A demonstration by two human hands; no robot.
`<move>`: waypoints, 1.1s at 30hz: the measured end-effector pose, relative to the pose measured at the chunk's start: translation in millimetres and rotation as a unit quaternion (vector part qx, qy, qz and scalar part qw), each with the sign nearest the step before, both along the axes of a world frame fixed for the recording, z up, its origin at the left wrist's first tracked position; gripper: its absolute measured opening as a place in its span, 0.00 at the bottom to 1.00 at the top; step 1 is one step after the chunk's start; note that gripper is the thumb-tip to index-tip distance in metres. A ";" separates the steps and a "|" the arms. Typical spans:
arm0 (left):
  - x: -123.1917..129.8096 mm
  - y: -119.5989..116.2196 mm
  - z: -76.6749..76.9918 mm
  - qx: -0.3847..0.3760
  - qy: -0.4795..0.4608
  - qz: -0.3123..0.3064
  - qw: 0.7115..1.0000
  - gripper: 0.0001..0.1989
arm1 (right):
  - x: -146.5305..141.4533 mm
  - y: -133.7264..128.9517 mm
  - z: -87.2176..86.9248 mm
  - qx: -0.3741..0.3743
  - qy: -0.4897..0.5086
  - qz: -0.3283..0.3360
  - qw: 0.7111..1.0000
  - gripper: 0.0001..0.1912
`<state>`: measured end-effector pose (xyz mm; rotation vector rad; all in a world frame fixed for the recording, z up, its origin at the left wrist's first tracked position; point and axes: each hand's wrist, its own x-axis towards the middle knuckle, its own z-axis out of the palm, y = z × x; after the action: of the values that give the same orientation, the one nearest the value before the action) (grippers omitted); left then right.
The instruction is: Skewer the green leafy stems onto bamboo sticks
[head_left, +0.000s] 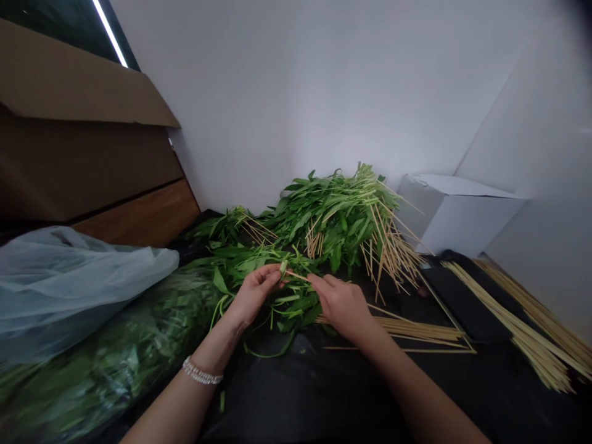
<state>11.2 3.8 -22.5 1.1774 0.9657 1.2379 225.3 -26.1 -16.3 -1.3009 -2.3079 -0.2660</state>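
My left hand (259,290) is closed, pinching a pale green folded stem of leafy greens (283,267). In my right hand (340,302) is a thin wooden skewer (298,276), its tip meeting the folded stem between my left fingers. Beneath both hands lie loose leafy greens (300,308) with long stems. Just behind them is a pile of greens threaded on skewers (333,203), the bare stick ends pointing toward me and to the right. Several loose skewers (416,330) lie beside my right forearm.
A plastic bag of greens (139,345) lies at left under a whitish plastic bag (78,271). Behind stands a cardboard box (83,154). On the right are bundles of skewers (513,327), a black tray (467,302) and a white box (462,209) by the wall.
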 end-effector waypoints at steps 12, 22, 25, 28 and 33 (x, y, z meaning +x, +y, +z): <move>0.6 1.0 -0.7 -0.002 -0.027 0.015 1.000 0.17 | -8.1 -2.8 -2.8 -0.050 -0.027 -0.037 0.998 0.18; -0.7 3.0 -5.8 0.006 0.007 0.040 0.999 0.17 | -14.1 -7.8 -5.2 -0.078 -0.027 -0.050 0.995 0.19; 0.1 2.8 -3.4 0.001 0.005 0.028 1.000 0.16 | -15.6 -6.9 -8.5 -0.069 -0.017 -0.045 0.996 0.18; -2.3 3.0 0.8 -0.007 -0.001 0.018 1.000 0.20 | -15.5 -5.3 -10.8 -0.057 -0.002 -0.039 0.998 0.17; -8.5 2.9 3.7 -0.030 0.010 0.036 0.999 0.16 | -15.7 -4.5 -15.2 -0.033 0.017 -0.026 0.999 0.14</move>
<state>2.7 6.7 -18.9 1.1189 1.0606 1.2473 209.5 -30.6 -31.5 -1.3889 -2.2748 -0.1846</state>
